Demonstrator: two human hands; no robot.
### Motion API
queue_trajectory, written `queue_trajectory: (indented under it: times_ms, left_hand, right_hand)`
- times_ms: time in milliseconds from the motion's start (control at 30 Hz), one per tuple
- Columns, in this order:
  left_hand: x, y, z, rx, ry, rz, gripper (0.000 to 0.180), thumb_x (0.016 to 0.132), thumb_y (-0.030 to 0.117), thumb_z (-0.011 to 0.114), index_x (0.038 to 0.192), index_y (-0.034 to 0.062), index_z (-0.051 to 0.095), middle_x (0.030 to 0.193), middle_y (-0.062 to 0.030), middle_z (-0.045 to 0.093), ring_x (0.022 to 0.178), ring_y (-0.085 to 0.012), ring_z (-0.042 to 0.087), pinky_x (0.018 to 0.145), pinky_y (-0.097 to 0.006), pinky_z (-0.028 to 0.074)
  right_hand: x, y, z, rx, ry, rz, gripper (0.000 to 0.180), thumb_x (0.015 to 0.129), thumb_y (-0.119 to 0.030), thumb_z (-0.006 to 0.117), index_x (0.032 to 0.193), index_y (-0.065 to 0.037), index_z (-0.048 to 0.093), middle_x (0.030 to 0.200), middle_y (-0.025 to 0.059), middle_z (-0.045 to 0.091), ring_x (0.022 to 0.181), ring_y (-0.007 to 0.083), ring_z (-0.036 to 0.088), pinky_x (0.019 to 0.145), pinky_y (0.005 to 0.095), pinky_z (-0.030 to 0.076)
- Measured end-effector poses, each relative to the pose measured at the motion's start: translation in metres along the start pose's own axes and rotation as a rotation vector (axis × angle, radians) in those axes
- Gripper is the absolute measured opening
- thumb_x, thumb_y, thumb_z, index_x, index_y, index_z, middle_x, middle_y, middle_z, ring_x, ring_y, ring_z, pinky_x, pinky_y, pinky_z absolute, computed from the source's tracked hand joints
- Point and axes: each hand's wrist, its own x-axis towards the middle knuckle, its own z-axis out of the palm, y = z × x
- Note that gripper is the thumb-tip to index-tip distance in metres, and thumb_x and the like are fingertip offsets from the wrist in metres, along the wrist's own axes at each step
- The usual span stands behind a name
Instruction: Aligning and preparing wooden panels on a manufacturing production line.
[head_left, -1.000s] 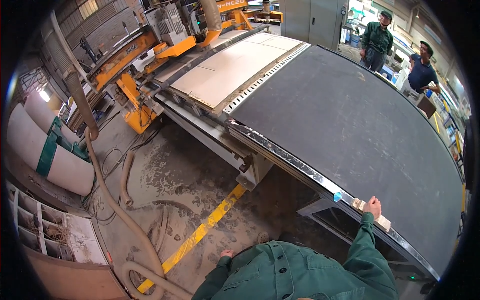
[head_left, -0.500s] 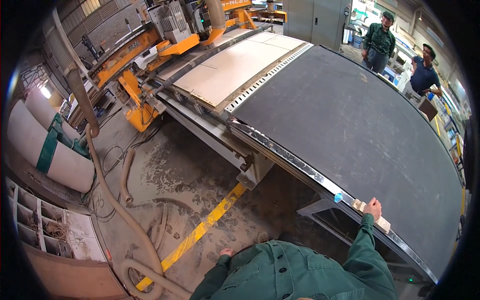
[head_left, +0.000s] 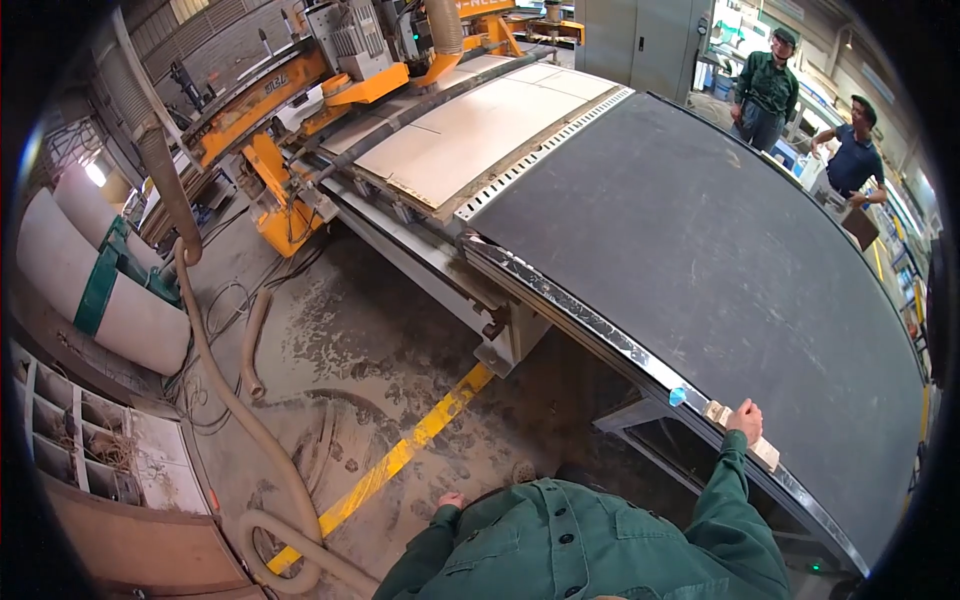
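My right hand (head_left: 744, 420) is closed and rests over a pale wooden strip (head_left: 766, 455) on the near edge of a dark grey belt table (head_left: 690, 240). Its curled fingers hide whatever may be inside them. A light wooden piece (head_left: 716, 411) shows just left of this hand, and farther left a small blue patch (head_left: 678, 396) marks the metal edge. My left hand (head_left: 452, 499) hangs low beside my green jacket, loosely curled, with nothing seen in it. It touches nothing that I can make out.
An orange routing machine (head_left: 270, 100) stands over pale boards (head_left: 470, 135) at the far left. Hoses (head_left: 235, 400) and cables lie on the dusty floor, crossed by a yellow line (head_left: 430, 435). Two people stand beyond the belt table. A partitioned bin (head_left: 150, 450) is at the lower left.
My hands stay in place. The view has shifted very slightly. In the background, the person at the far right has moved their arms.
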Motion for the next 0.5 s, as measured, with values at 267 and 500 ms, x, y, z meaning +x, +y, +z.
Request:
queue_trajectory:
  times_ms: [267, 500]
  left_hand:
    - [0.003, -0.012, -0.001, 0.066, 0.107, 0.067, 0.030, 0.070, 0.031, 0.057, 0.083, 0.0045, 0.060, 0.071, -0.0085, 0.060, 0.067, -0.0183, 0.056, 0.064, -0.030, 0.045]
    - [-0.002, -0.003, -0.003, -0.021, 0.028, -0.011, 0.030, 0.069, 0.031, 0.057, 0.085, 0.0046, 0.059, 0.076, -0.0106, 0.059, 0.070, -0.0200, 0.056, 0.066, -0.031, 0.044]
  right_hand:
    - [-0.004, -0.009, -0.005, 0.024, 0.034, -0.029, 0.033, 0.079, -0.034, 0.038, 0.069, -0.006, 0.053, 0.074, 0.0110, 0.054, 0.072, 0.0289, 0.051, 0.063, 0.0396, 0.040]
    - [-0.002, -0.006, -0.002, 0.002, 0.031, -0.034, 0.033, 0.079, -0.033, 0.039, 0.068, -0.006, 0.053, 0.074, 0.0105, 0.054, 0.071, 0.0293, 0.051, 0.062, 0.0404, 0.040]
